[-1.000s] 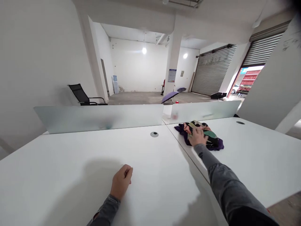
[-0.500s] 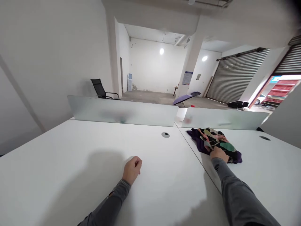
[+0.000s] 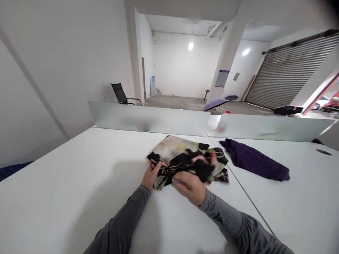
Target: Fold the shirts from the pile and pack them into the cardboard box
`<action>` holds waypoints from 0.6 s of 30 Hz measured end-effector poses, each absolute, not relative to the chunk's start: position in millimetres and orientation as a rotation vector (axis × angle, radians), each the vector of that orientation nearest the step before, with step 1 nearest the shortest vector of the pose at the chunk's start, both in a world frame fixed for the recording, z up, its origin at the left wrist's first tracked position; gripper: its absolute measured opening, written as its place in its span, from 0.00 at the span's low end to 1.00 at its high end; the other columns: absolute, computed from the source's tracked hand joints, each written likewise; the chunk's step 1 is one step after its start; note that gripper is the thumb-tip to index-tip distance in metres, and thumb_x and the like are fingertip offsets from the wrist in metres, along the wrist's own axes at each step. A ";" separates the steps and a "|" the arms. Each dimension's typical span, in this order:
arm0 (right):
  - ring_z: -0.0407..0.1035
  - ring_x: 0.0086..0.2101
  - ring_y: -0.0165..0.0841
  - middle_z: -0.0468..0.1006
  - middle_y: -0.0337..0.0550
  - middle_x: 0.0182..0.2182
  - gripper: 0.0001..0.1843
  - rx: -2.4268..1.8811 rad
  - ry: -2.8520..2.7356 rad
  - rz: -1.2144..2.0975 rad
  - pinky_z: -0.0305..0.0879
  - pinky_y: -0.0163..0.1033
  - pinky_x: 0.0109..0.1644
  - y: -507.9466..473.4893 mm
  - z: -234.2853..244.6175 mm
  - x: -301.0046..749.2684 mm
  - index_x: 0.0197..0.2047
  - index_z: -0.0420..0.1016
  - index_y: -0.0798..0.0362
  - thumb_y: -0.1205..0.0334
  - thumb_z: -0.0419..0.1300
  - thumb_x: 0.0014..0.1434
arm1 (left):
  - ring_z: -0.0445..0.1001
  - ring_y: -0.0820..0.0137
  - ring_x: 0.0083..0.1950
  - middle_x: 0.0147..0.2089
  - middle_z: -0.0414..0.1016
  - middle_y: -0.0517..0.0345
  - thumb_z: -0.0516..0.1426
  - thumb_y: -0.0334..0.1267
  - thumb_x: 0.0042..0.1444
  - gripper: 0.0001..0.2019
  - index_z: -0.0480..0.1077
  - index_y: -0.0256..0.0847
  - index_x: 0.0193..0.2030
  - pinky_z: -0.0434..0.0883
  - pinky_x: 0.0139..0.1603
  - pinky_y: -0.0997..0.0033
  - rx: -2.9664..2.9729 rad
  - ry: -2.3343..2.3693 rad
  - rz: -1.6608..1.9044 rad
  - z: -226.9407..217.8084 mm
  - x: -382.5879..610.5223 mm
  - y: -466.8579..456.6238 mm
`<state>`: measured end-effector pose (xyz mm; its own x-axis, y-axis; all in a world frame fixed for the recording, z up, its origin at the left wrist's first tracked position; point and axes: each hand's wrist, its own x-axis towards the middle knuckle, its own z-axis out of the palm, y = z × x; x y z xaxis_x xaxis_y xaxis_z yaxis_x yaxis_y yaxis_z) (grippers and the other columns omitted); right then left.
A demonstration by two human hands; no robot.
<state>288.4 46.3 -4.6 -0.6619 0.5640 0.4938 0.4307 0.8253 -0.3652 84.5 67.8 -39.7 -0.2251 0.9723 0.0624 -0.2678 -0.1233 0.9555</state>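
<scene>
A patterned black, pink and cream cloth [image 3: 185, 157] lies bunched on the white table [image 3: 79, 183] in front of me. My left hand [image 3: 150, 176] pinches its near left edge. My right hand [image 3: 191, 185], blurred by motion, grips the cloth's near side, fingers curled into the fabric. A purple cloth [image 3: 255, 164] lies flat to the right, beyond the seam between the two tabletops, untouched.
Frosted divider panels [image 3: 148, 119] stand along the table's far edge. Behind them are a black chair [image 3: 120, 93], an open purple umbrella [image 3: 215, 104] on the concrete floor, a pillar and roller shutters [image 3: 288, 77] at right.
My right hand has pulled the patterned cloth off the purple one and dragged it left to the middle. My left hand, earlier a loose fist on the table, has taken hold of the cloth.
</scene>
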 end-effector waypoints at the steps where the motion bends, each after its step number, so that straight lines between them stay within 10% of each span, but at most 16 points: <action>1: 0.71 0.48 0.40 0.77 0.52 0.48 0.17 -0.844 -2.366 0.201 0.67 0.46 0.52 48.1 -8.9 294.7 0.52 0.74 0.54 0.57 0.57 0.62 | 0.78 0.62 0.42 0.36 0.79 0.52 0.63 0.46 0.47 0.17 0.72 0.38 0.41 0.75 0.41 0.64 0.844 1.037 1.581 -38.4 82.5 69.2; 13: 0.73 0.34 0.41 0.79 0.46 0.31 0.19 -1.505 -1.485 0.120 0.70 0.45 0.41 103.1 -5.8 405.3 0.42 0.76 0.54 0.54 0.52 0.54 | 0.76 0.71 0.34 0.35 0.77 0.60 0.62 0.53 0.48 0.19 0.69 0.40 0.39 0.73 0.35 0.72 0.431 1.074 2.103 -3.6 12.7 78.7; 18: 0.65 0.55 0.49 0.72 0.56 0.54 0.31 -1.312 -1.687 -0.183 0.60 0.54 0.59 66.5 16.4 372.8 0.57 0.69 0.54 0.47 0.59 0.53 | 0.78 0.64 0.43 0.43 0.78 0.53 0.62 0.50 0.53 0.19 0.69 0.41 0.47 0.75 0.46 0.63 0.580 0.778 1.829 15.0 42.8 59.5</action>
<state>372.8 66.5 16.4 0.0344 0.6705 0.7411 0.8139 0.4115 -0.4101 42.8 59.5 15.0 -0.3629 0.9311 0.0363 -0.6199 -0.2703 0.7366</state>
